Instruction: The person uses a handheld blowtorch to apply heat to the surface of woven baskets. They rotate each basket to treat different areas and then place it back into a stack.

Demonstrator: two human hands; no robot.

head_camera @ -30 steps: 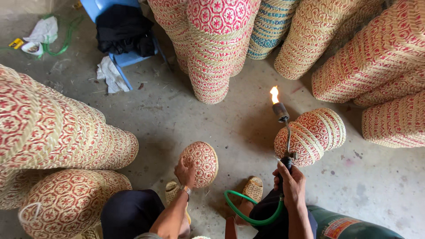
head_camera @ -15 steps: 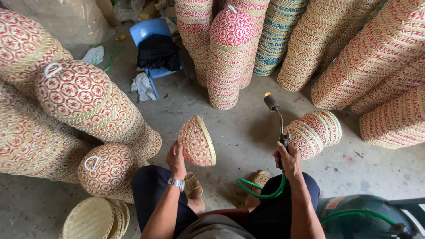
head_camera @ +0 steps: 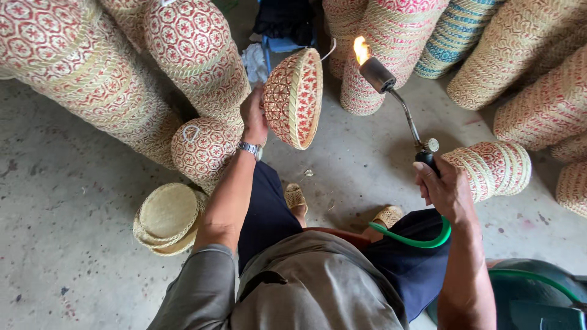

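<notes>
The fingers of the left hand grip one small woven basket from behind. It is round like a bowl, red and tan, held up on its side, its open mouth facing right, near the flame. The left arm reaches forward and wears one watch. The right hand is clenched around one metal torch, tilted up to the left. One green hose curls beneath it. Tall basket stacks stand around on the grey floor.
</notes>
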